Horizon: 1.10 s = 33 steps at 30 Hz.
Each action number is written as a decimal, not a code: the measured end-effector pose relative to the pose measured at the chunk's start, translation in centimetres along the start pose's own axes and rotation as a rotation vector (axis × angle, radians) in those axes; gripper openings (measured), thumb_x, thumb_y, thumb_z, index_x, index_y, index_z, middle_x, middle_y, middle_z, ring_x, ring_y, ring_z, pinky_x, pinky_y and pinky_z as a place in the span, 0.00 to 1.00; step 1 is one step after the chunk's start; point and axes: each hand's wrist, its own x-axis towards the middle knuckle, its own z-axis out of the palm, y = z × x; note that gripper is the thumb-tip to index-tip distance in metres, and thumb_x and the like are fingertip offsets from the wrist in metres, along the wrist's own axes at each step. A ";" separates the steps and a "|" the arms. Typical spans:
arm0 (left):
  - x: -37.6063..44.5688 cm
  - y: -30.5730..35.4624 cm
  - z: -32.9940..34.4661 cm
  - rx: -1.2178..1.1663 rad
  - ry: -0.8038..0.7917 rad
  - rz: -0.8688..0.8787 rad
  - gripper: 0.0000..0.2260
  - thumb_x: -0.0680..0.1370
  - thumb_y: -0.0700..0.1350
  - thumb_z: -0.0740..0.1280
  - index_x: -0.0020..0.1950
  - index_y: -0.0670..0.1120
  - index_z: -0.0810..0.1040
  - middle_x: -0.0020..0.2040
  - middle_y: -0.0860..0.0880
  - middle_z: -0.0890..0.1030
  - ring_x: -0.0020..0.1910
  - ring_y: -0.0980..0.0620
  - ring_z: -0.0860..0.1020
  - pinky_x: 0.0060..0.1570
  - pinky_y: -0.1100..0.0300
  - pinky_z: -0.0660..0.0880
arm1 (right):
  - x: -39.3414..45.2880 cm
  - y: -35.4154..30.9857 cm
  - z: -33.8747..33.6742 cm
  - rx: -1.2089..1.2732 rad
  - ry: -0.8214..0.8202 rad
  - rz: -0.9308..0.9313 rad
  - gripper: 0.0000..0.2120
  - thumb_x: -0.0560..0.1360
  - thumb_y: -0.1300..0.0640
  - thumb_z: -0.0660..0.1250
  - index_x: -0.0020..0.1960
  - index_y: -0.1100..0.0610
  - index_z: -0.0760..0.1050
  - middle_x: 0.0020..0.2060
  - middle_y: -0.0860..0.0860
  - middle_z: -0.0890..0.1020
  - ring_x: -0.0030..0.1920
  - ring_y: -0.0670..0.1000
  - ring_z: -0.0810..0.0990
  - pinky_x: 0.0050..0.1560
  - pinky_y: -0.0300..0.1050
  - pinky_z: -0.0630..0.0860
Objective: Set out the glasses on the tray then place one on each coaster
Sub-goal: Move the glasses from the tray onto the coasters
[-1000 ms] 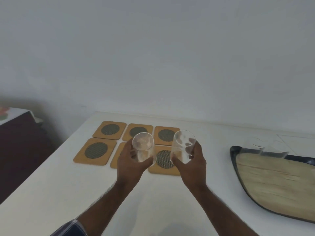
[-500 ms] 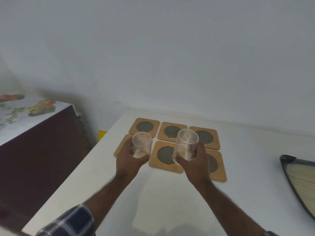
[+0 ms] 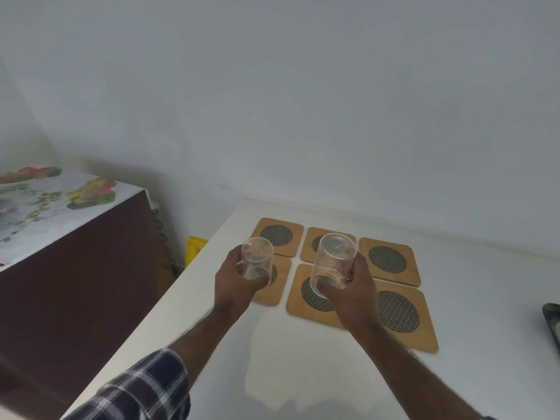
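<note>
Head view shows the left hand (image 3: 235, 278) and right hand (image 3: 353, 291) each holding a glass (image 3: 257, 258) above the coasters (image 3: 389, 262); lower each slowly, right under its hand.

Both arms reach forward from the bottom of the view, the left forearm (image 3: 194, 338) bare below a rolled checked sleeve (image 3: 142, 392), the right forearm (image 3: 406, 368) bare along its visible length. The left hand (image 3: 235, 281) is curled, palm turned inward, fingers and thumb wrapped around a glass (image 3: 257, 262). The right hand (image 3: 353, 294) mirrors it a little nearer, fingers closed round a second glass (image 3: 333, 260), both wrists roughly straight
</note>
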 end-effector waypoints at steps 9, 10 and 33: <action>3.5 -2.3 0.5 0.000 -0.019 -0.006 0.32 0.62 0.46 0.83 0.56 0.72 0.72 0.56 0.66 0.80 0.57 0.54 0.81 0.57 0.51 0.81 | 3.2 1.9 1.8 -0.003 -0.027 0.046 0.34 0.60 0.58 0.80 0.62 0.47 0.71 0.49 0.42 0.83 0.47 0.40 0.82 0.45 0.37 0.77; 3.7 -2.6 0.5 0.005 -0.017 -0.008 0.32 0.62 0.46 0.83 0.56 0.73 0.72 0.55 0.66 0.80 0.57 0.55 0.81 0.57 0.52 0.81 | 3.6 2.2 2.1 -0.004 -0.029 0.050 0.34 0.60 0.58 0.80 0.62 0.46 0.71 0.49 0.42 0.83 0.47 0.40 0.82 0.45 0.37 0.77; 3.8 -7.7 1.5 0.133 0.012 -0.088 0.33 0.63 0.61 0.79 0.67 0.61 0.75 0.57 0.68 0.81 0.58 0.68 0.78 0.59 0.61 0.79 | 16.3 4.5 13.9 -0.097 -0.208 0.049 0.39 0.61 0.56 0.81 0.67 0.55 0.67 0.52 0.46 0.78 0.54 0.49 0.78 0.46 0.35 0.74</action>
